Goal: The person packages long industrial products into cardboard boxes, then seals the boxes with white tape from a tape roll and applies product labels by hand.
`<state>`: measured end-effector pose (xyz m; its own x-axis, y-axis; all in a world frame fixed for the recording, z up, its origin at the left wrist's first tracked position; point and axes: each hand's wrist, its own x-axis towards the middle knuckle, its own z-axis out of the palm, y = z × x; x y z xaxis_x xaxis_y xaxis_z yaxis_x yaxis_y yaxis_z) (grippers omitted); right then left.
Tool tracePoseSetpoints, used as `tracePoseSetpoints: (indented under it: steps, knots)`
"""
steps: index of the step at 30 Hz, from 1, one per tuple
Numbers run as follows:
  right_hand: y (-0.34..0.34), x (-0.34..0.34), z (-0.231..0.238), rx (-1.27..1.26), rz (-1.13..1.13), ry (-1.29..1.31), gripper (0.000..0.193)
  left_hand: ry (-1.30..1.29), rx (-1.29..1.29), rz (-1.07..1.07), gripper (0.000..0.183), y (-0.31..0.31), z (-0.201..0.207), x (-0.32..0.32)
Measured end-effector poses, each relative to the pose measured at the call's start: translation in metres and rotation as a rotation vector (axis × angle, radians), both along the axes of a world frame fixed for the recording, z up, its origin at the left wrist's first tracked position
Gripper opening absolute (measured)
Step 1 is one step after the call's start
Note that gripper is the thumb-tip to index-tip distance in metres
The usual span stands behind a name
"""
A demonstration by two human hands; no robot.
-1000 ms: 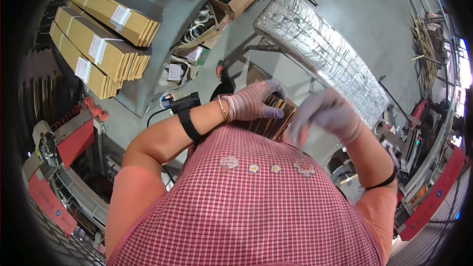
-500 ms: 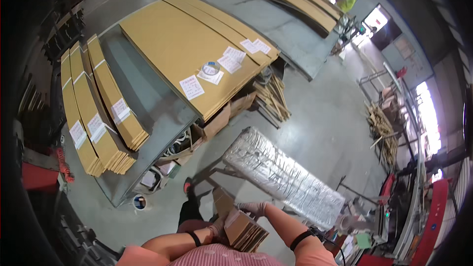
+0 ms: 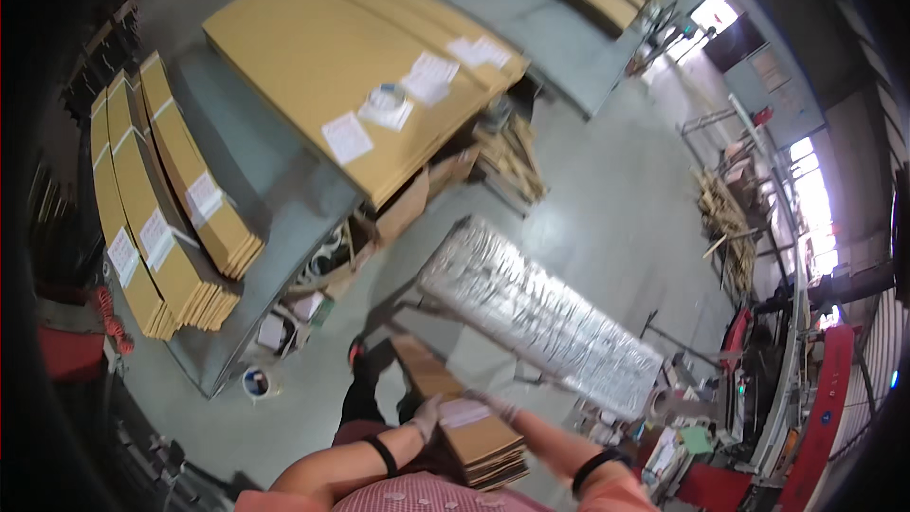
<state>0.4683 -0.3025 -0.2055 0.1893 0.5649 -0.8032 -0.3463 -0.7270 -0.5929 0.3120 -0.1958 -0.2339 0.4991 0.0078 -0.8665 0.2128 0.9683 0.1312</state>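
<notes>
Close in front of my body is a long bundle of brown cardboard strips (image 3: 483,440), its layered ends fanned toward me at the lower right. A whitish paper sheet (image 3: 464,413) lies across its upper face. My left hand (image 3: 428,420), in a light glove, grips the bundle's left edge. On the far right edge, my gloved right hand (image 3: 493,405) holds it too, blurred and with its fingers partly hidden. The far end of the bundle slants away toward the upper left, above the floor.
Beyond my hands stands a bench wrapped in silvery film (image 3: 540,318). To the left, a big grey table (image 3: 284,180) carries stacked cardboard sheets (image 3: 351,66) and strapped cardboard bundles (image 3: 194,180). A white bucket (image 3: 256,382) sits by its corner; red machinery (image 3: 823,417) is at right.
The bundle has swung rightward at its near end, and the white sheet now shows on its top. Both hands have shifted along with it. The surroundings have slid left and up in view.
</notes>
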Motion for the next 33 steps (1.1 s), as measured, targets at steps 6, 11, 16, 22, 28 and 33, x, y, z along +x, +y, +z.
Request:
tracePoseSetpoints:
  steps: [6,11,16,22,28,33]
  knots:
    - [0.051,0.006,0.155,-0.388,-0.233,0.582,0.042,0.005,-0.308,0.111,0.050,-0.002,0.110,-0.010]
    - [0.067,0.030,0.068,-0.568,-0.366,0.816,0.039,0.315,-0.176,-0.048,0.070,0.010,0.042,0.033]
    - [0.075,0.018,0.125,-0.557,-0.360,0.631,0.044,0.518,-0.037,0.023,0.066,-0.042,0.065,0.030]
    - [0.066,0.030,0.051,-0.608,-0.251,0.655,0.044,0.426,-0.189,-0.059,0.065,-0.023,0.000,0.026]
    - [0.029,0.031,0.158,-0.356,0.201,0.415,0.080,0.081,-0.216,0.093,0.086,-0.038,0.079,-0.009]
    - [-0.144,0.020,0.224,-0.518,0.269,0.410,0.116,-0.129,-0.106,0.547,0.065,0.125,0.054,-0.039]
